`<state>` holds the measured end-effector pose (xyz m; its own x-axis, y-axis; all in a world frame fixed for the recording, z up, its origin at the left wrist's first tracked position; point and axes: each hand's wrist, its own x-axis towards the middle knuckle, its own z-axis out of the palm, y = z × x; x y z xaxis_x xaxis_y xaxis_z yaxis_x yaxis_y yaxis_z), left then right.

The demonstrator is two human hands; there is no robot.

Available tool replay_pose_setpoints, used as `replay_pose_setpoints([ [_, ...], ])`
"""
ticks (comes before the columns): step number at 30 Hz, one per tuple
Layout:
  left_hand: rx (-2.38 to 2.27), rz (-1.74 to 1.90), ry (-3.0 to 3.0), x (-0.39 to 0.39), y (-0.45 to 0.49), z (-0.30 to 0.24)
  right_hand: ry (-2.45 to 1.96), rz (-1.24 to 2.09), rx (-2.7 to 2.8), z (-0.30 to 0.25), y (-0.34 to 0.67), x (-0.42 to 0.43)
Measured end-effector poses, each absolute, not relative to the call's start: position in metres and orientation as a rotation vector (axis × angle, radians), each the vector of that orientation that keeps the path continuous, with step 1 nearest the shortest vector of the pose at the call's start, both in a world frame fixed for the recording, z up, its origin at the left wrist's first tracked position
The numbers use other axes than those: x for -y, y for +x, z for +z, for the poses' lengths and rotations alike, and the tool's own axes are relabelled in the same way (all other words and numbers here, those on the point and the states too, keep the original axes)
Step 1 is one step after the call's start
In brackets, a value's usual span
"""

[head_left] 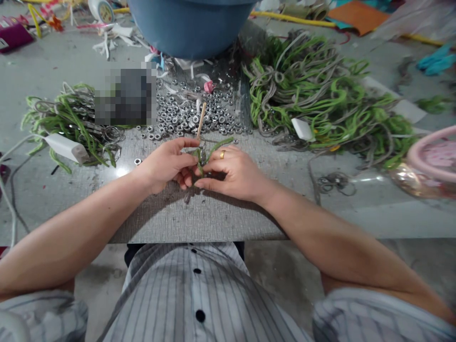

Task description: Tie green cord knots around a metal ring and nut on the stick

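Both hands meet over the front of the table. My left hand (pixel 171 164) is closed, its fingertips pinching a green cord (pixel 224 142). Facing it, my right hand (pixel 233 173), with a gold ring on one finger, grips the same cord, whose free end sticks up past the knuckles. A thin wooden stick (pixel 201 118) rises by the left fingertips; whether that hand holds it I cannot tell. Just beyond the hands lies a spread of metal rings or nuts (pixel 174 114). A single metal ring (pixel 137 162) rests left of my left hand.
A blue basin (pixel 192 28) stands at the back. Bundled green and grey cords lie in a large heap (pixel 306 90) on the right and a smaller pile (pixel 71 114) on the left, with a white charger (pixel 67 148). A pink-rimmed object (pixel 432 152) is at the right edge.
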<state>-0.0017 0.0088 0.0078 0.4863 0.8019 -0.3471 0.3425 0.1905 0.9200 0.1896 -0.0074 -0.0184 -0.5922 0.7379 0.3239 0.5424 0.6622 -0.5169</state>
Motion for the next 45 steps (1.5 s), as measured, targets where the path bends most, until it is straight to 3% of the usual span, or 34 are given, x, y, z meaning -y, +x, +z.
replay_pose_setpoints([
  [8,-1.207,0.567,1.510,-0.013,-0.003,0.005,-0.956,0.588,2.246,-0.017,0.192,0.005],
  [17,-1.416,0.612,2.212,-0.009,-0.006,0.004,-1.057,0.677,2.166,-0.010,0.193,0.003],
  [21,-1.284,0.808,2.338,0.002,-0.004,0.007,-1.051,0.695,2.186,-0.011,0.193,0.003],
  [27,-0.886,0.728,2.384,0.007,-0.001,0.002,-1.043,0.758,2.204,-0.015,0.194,0.002],
  [45,-1.069,0.761,2.599,0.000,-0.003,-0.008,-1.123,0.845,1.949,-0.013,0.195,0.002],
])
